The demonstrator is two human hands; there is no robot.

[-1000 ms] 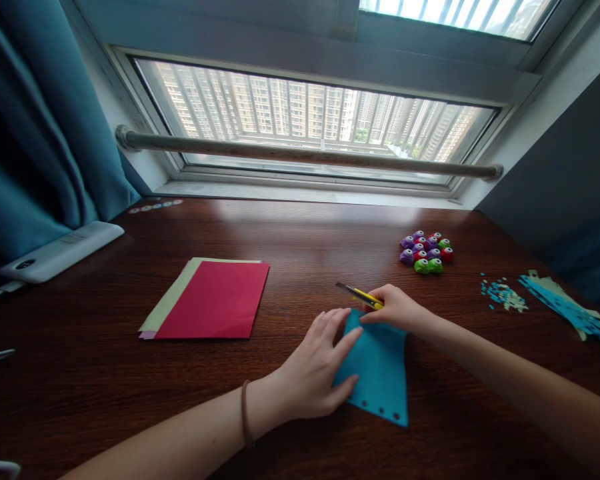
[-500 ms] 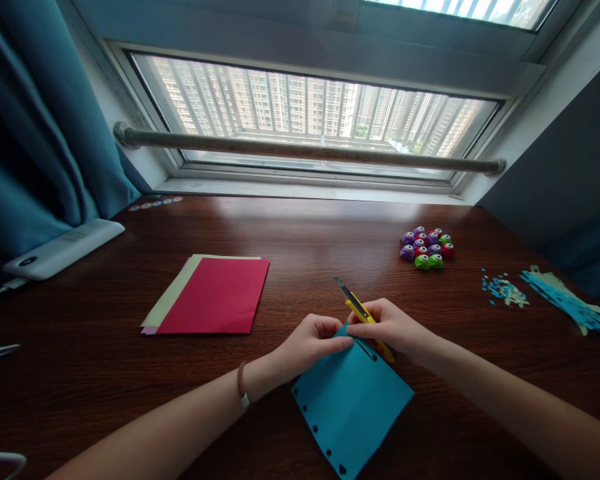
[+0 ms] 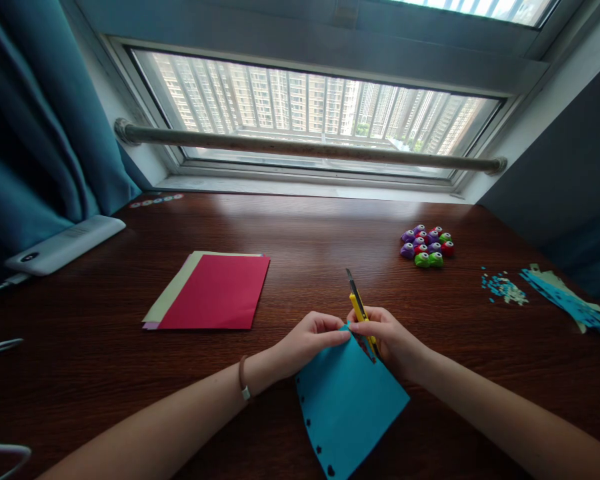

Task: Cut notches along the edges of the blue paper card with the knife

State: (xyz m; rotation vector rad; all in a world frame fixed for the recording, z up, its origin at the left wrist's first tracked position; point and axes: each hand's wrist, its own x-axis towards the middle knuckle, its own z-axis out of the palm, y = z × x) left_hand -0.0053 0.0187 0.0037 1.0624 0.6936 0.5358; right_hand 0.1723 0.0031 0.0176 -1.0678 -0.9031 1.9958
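The left hand (image 3: pixel 307 339) pinches the top corner of a blue paper sheet (image 3: pixel 349 404) raised over the dark wooden desk (image 3: pixel 300 227). The right hand (image 3: pixel 387 337), clenched round a yellow utility knife (image 3: pixel 359 308), sets it at that corner; punched holes already line the sheet's left edge, and no cut shows yet.

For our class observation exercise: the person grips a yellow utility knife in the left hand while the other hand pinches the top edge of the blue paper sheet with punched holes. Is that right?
Not quite. The head view shows the yellow utility knife in the right hand, not the left. The left hand is the one pinching the top edge of the blue paper sheet with punched holes.
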